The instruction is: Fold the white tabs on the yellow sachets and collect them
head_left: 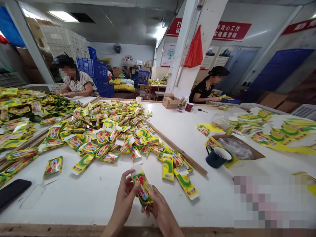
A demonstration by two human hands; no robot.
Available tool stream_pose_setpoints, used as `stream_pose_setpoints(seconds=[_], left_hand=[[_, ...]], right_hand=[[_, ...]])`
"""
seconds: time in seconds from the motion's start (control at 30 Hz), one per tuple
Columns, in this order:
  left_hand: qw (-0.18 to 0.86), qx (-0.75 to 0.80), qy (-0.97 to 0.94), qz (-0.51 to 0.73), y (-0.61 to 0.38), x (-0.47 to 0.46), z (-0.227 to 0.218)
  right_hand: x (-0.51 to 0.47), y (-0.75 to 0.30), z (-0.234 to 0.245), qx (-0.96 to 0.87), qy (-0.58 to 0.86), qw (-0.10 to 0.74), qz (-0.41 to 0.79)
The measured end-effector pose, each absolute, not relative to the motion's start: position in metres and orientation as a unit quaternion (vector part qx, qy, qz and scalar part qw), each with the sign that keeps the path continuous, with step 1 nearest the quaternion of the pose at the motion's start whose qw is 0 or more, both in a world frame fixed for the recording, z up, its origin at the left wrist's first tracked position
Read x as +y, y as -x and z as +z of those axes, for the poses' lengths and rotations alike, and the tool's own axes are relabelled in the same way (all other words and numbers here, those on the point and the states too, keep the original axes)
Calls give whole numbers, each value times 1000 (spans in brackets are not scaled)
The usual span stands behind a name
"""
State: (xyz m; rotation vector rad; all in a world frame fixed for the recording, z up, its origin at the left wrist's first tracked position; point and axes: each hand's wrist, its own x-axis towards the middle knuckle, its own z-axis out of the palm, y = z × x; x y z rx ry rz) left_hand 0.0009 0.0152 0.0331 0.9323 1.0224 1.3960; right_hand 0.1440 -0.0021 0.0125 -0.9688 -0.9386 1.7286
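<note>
A small yellow and green carton point(143, 189) with red fruit printed on it is held upright just above the near part of the white table point(93, 194). My left hand point(126, 194) grips it, thumb across the front and fingers behind its left side. At its lower right, my right hand point(160, 205) is closed around the edge, its fingers partly hidden behind. A pale flap stands up at the carton's top end. Beyond my hands lies a wide heap of similar cartons point(106, 131). Nearest to my right hand are two loose cartons, one yellow with a barcode point(168, 167).
A wooden strip point(177, 149) runs along the heap's right side. To the right stand a dark mug point(218, 157) and an opened box with clear plastic point(237, 148). A black phone point(14, 191) lies at left. Two co-workers point(79, 80) point(207, 87) sit across the table.
</note>
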Motion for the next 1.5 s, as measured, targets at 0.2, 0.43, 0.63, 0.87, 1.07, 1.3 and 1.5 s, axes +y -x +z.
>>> stream_pose_setpoints(seconds=[0.2,0.43,0.63,0.87,1.07,1.3,1.5], left_hand=[[570,424,-474,520,1,5,24],[564,451,-526,448,10,0,6],[550,441,-525,476,14,9,10],[566,411,-489,521,8,10,9],[500,463,-561,470,8,7,19],[476,505,-538,477,1,8,19],[517,492,-500,490,1,11,17]], right_hand=[[-3,-158,24,-524,499,506,470],[0,-155,13,-573,486,456,478],[14,-145,9,-588,471,460,470],[10,-149,4,-557,467,495,476],[4,-149,22,-625,477,441,432],[7,-145,34,-603,517,444,414],[11,-147,33,-567,514,465,446]])
